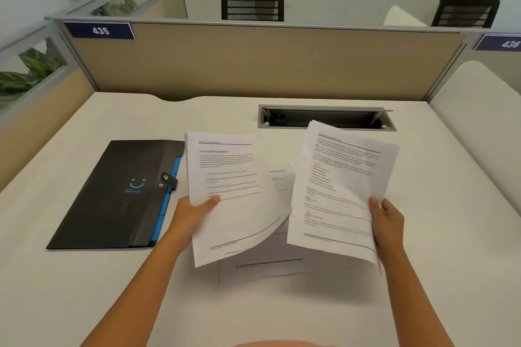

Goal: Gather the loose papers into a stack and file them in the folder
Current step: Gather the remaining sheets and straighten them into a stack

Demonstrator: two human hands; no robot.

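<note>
My left hand (193,213) grips the left edge of a small bundle of printed papers (231,194), lifted off the desk and curling at the lower right. My right hand (386,215) pinches the right edge of a second bundle of printed papers (338,191), also raised and tilted. Between and beneath them, more loose sheets (265,266) lie flat on the white desk (282,313). A black folder (118,197) with a blue smiley mark and a snap strap lies closed to the left, its blue inner edge showing on the right side.
A grey cable tray slot (324,117) is sunk into the desk behind the papers. A beige partition (253,59) labelled 435 closes the far side. A white side panel (479,127) rises on the right. Plants and black chairs stand beyond the partition.
</note>
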